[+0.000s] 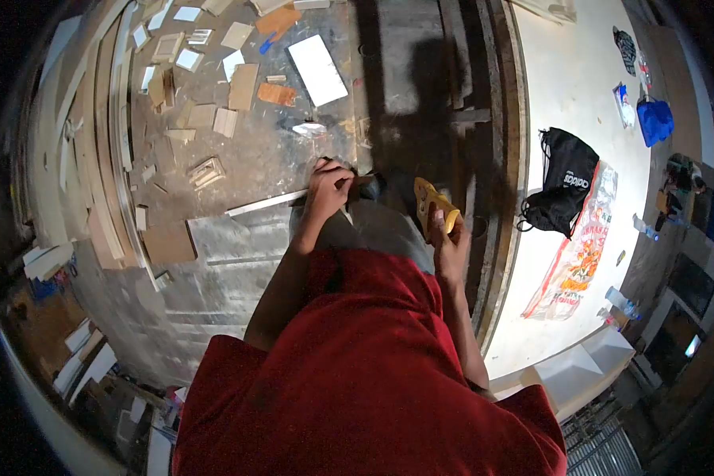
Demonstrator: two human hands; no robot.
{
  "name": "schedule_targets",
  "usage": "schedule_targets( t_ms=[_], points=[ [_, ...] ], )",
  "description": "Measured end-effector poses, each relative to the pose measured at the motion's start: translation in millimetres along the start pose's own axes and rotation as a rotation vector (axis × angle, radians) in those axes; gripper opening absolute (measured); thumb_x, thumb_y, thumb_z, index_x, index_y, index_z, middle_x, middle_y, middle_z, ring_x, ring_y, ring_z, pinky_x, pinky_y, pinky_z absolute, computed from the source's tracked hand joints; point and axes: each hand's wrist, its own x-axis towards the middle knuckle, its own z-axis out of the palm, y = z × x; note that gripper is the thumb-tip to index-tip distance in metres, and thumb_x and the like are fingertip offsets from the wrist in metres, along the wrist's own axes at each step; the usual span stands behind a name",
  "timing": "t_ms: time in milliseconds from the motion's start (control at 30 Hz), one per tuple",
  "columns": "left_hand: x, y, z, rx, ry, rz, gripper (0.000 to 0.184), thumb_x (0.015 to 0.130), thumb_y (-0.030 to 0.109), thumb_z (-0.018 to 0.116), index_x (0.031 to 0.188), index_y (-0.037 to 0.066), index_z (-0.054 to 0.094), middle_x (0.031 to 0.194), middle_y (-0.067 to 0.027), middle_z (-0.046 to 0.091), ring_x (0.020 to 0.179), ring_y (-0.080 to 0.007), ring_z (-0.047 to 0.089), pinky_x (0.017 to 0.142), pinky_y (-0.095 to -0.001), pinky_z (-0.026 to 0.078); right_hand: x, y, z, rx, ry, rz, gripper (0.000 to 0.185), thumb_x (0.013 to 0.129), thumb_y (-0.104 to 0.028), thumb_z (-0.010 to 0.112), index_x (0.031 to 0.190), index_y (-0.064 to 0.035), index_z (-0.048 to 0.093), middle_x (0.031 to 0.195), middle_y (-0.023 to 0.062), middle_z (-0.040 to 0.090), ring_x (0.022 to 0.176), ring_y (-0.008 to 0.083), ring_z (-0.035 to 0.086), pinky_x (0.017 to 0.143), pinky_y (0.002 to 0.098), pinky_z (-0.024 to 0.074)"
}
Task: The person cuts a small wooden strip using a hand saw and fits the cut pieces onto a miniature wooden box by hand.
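Observation:
My left hand (329, 187) is in front of my body, its fingers curled together; what they hold, if anything, is hidden. Close to its wrist ends a thin pale wooden strip (266, 203). Just right of those fingers is a dark, rounded object (369, 187), partly brown, whose kind I cannot make out. My right hand (451, 247) is closed around a yellow, elongated object (427, 196) with a hollow-looking near end and darker marks. Its exact kind is unclear. The yellow object is tilted, its far end pointing up and left, apart from my left hand.
Wood offcuts (224, 122) and a white board (318, 70) lie scattered ahead on the worn brown surface (238, 163). Long planks (103, 135) line the left. On the pale surface (516, 317) at right are a black drawstring bag (567, 178), a printed plastic sack (571, 274) and a blue bag (654, 120).

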Motion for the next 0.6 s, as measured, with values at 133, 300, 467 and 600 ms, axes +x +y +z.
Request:
schedule_targets(
  t_ms=[133, 300, 467, 600],
  points=[
    [1.0, -4.6, 0.8, 0.008, 0.031, 0.064, 0.013, 0.071, 0.000, 0.074, 0.082, 0.006, 0.071, 0.086, -0.0082, 0.066, 0.087, -0.0319, 0.059, 0.080, -0.0422, 0.046, -5.1, 0.4, 6.7, 0.093, 0.068, -0.013, 0.031, 0.100, -0.031, 0.064, 0.110, -0.0013, 0.062, 0.082, -0.0006, 0.059, 0.070, 0.0070, 0.050, 0.061, 0.0249, 0.0412],
    [2.3, -4.8, -3.7, -0.019, -0.016, 0.106, 0.010, 0.073, 0.005, 0.070, 0.082, 0.007, 0.071, 0.087, -0.0075, 0.065, 0.088, -0.0329, 0.057, 0.081, -0.0428, 0.045, -2.0, 7.1, -0.3, -0.136, -0.028, -0.125, 0.025, 0.099, -0.022, 0.064, 0.109, 0.0003, 0.061, 0.085, 0.0024, 0.062, 0.072, 0.0098, 0.056, 0.062, 0.0250, 0.0450],
    [5.2, 2.6, -7.9, -0.037, -0.018, 0.088, 0.010, 0.072, 0.005, 0.071, 0.082, 0.008, 0.071, 0.086, -0.0064, 0.065, 0.087, -0.0306, 0.056, 0.077, -0.0415, 0.045, -7.8, 29.0, -9.8, -0.019, 0.155, 0.077, 0.044, 0.098, -0.008, 0.062, 0.137, 0.0051, 0.049, 0.125, 0.0152, 0.061, 0.110, 0.0232, 0.061, 0.093, 0.0361, 0.0502],
    [4.9, -7.5, -3.3, -0.123, 0.030, 0.147, 0.009, 0.071, 0.006, 0.072, 0.079, 0.009, 0.069, 0.082, -0.0065, 0.064, 0.082, -0.0290, 0.057, 0.072, -0.0404, 0.045, -26.2, 43.8, -10.7, -0.055, 0.110, -0.016, 0.053, 0.098, -0.006, 0.060, 0.146, 0.0036, 0.038, 0.136, 0.0167, 0.052, 0.118, 0.0246, 0.057, 0.100, 0.0364, 0.0472]
  ],
)
